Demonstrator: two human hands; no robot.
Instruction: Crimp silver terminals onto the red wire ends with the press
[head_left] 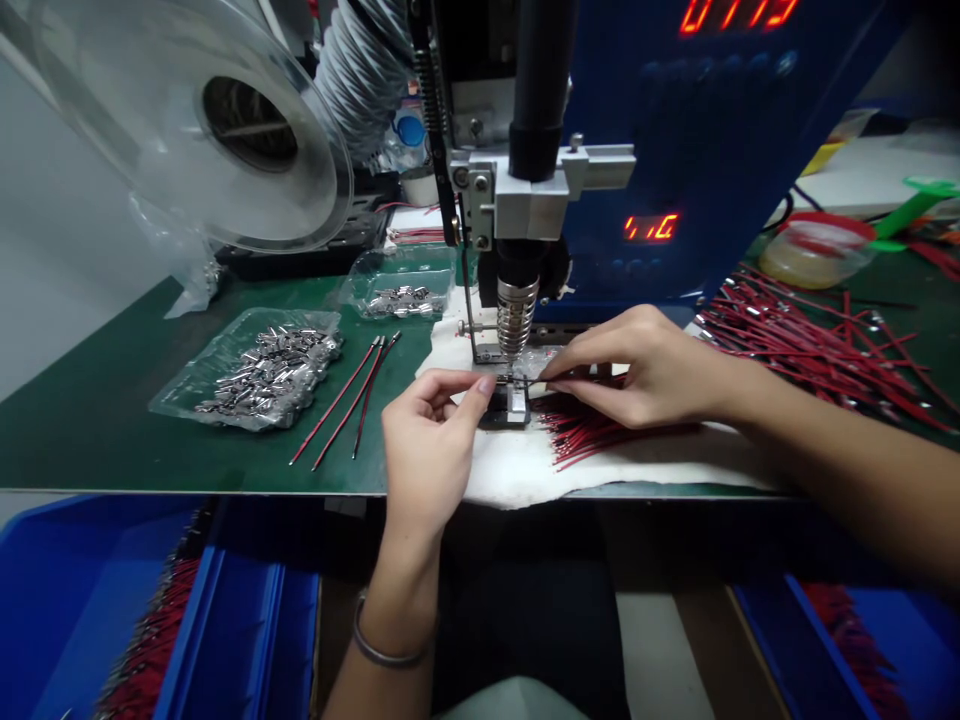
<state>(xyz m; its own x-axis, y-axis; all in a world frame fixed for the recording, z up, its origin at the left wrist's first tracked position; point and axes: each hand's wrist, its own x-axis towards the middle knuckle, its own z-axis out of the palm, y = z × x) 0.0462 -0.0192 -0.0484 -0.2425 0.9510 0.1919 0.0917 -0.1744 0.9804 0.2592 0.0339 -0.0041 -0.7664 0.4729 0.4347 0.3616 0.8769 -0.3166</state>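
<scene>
My right hand (637,368) pinches a thin dark wire (535,381) between thumb and fingertips, just right of a small metal fixture (517,403). At the fixture's left side my left hand (429,440) is closed, thumb against forefinger; whatever lies between those fingertips is too small to make out. Directly above the fixture hangs the spring-wrapped tip (517,315) of a blue bench machine (675,130) with red digits. A bundle of red and black wires (581,430) lies beneath my right hand on a white cloth (517,480).
Left on the green table (90,350) stands a clear tray of metal connectors (274,370); another small tray (405,300) is behind. Several red-black wires (352,405) lie beside them. A large wire pile (810,350) is at right. Blue bins (240,630) sit below the edge.
</scene>
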